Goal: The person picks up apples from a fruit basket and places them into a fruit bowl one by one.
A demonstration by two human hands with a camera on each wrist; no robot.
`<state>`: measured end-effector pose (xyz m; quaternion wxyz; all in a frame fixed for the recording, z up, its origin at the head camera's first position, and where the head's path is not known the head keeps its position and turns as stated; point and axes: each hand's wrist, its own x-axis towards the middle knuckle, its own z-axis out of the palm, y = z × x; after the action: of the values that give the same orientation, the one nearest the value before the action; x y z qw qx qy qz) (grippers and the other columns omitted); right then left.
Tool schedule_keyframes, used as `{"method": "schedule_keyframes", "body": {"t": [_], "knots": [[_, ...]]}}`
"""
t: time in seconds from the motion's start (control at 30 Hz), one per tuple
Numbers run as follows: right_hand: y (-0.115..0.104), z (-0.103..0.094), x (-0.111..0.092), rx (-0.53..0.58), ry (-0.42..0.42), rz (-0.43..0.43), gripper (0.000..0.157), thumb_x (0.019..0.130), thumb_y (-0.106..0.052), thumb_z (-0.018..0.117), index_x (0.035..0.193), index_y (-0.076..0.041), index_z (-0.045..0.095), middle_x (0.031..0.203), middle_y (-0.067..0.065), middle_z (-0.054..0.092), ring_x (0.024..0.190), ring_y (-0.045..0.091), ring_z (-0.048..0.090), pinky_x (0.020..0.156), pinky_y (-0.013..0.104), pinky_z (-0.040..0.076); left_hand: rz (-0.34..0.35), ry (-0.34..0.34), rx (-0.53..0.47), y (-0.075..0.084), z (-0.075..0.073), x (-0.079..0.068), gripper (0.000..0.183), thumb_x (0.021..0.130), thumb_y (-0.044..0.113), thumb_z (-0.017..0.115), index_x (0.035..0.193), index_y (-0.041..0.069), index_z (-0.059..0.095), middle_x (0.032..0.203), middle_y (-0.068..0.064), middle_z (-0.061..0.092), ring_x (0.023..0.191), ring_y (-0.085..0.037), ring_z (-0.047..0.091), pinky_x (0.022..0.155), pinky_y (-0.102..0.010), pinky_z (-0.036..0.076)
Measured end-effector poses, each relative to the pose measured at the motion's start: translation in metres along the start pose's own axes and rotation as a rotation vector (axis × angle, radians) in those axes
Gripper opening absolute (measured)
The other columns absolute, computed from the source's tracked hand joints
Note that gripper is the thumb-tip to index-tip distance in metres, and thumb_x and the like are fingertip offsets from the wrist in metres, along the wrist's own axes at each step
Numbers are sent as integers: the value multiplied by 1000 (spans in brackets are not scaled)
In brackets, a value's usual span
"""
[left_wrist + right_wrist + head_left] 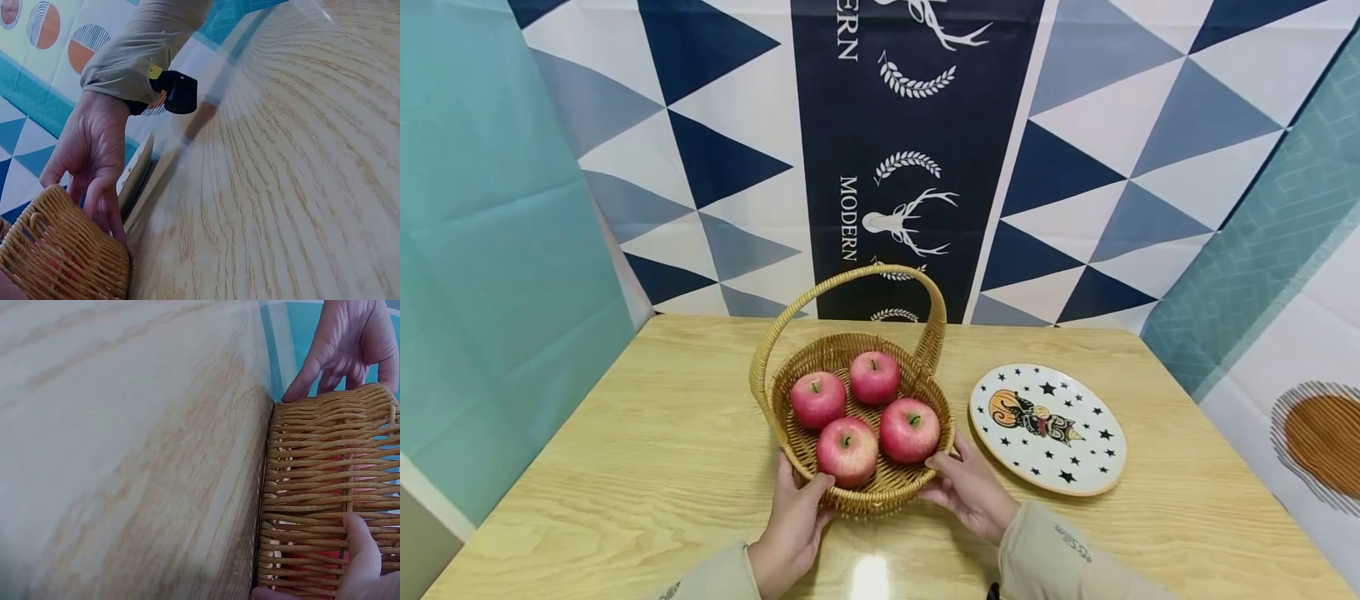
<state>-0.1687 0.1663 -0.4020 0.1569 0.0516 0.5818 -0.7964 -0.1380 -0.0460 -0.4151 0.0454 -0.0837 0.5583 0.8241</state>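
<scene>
A round wicker basket with a tall arched handle sits on the wooden table, slightly tilted in the head view. Inside it lie several pink-red apples, stems up. My left hand grips the near left side, its thumb at the rim. On the near right side my right hand holds the basket, thumb near the rim and the other fingers low on the outside. From the left wrist, the right hand shows with its fingertips at the woven wall. The right wrist view catches the left hand across the basket.
To the right of the basket lies a white oval plate with black stars and a cat-and-pumpkin picture. A patterned cloth hangs behind the table, and a teal sheet hangs at the left.
</scene>
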Motion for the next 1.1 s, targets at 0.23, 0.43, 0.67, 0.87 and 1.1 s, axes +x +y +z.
{"method": "schedule_keyframes", "body": {"t": [0.23, 0.43, 0.67, 0.87, 1.1], "knots": [[-11, -5, -4, -284, 16, -3, 91, 89, -6, 54, 152, -10, -12, 148, 39, 14, 129, 50, 36, 96, 59, 38, 132, 4, 78, 15, -8, 0, 97, 80, -11, 53, 153, 11, -7, 157, -23, 8, 141, -39, 13, 112, -49, 18], [-39, -4, -10, -636, 86, -82, 99, 89, -17, 62, 151, -12, -15, 155, 27, -8, 139, 48, -3, 108, 62, 6, 184, 92, 153, 58, -24, -3, 107, 81, -9, 53, 150, 27, -21, 157, -20, -10, 141, -45, 1, 110, -53, 19], [-58, 0, -5, -731, 183, -286, 106, 88, -23, 68, 151, -19, -17, 158, 18, -8, 142, 43, 0, 111, 56, 10, 813, -27, 395, 103, -47, 27, 103, 78, -7, 61, 153, 7, -8, 158, -17, -13, 145, -32, 1, 116, -37, 7], [-57, -3, 6, -573, 190, -503, 106, 87, -6, 67, 152, -17, -17, 157, 22, 6, 140, 45, 17, 109, 56, 21, 1300, -145, 704, 127, -58, 68, 81, 85, 49, 64, 153, 33, 23, 156, -25, 5, 144, -34, 7, 108, -63, 14], [-41, -19, 27, -502, -20, -833, 118, 75, -2, 78, 152, -7, -12, 154, 30, 10, 135, 51, 22, 108, 53, 25, 1447, -124, 795, 129, -54, 89, 67, 85, 61, 57, 146, 48, 31, 158, -3, 17, 145, -29, 7, 102, -72, 13]]}}
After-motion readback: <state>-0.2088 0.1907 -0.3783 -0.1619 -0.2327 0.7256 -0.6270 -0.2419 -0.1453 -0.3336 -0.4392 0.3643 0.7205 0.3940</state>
